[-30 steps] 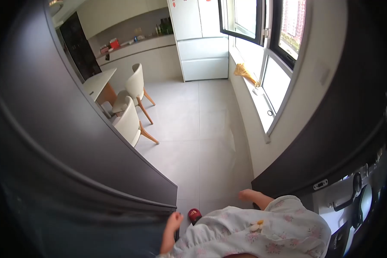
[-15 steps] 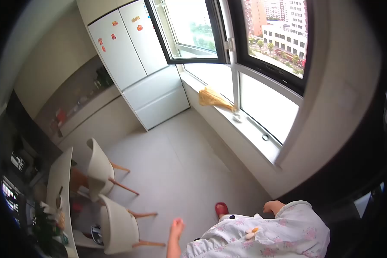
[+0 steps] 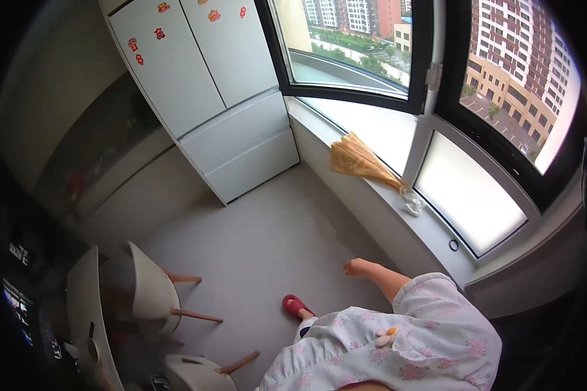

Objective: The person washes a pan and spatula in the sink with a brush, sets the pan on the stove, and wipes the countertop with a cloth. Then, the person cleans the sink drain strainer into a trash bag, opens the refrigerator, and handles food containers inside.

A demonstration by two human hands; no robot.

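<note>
Two chairs (image 3: 149, 287), one hand (image 3: 356, 266) of mine
I count one red shoe (image 3: 295, 304), one fridge (image 3: 176, 72), one tan bundle (image 3: 364, 159), one ring (image 3: 451, 246).

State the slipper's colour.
The slipper is red, seen best in the head view, the only one.

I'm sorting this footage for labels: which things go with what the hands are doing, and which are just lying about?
With the hands:
- right hand, nothing visibly held; left out of view
- wall below the window, nearest the right hand in the picture

Just about:
- yellow-brown bundle and dark ring, on the windowsill
- two pale chairs
</note>
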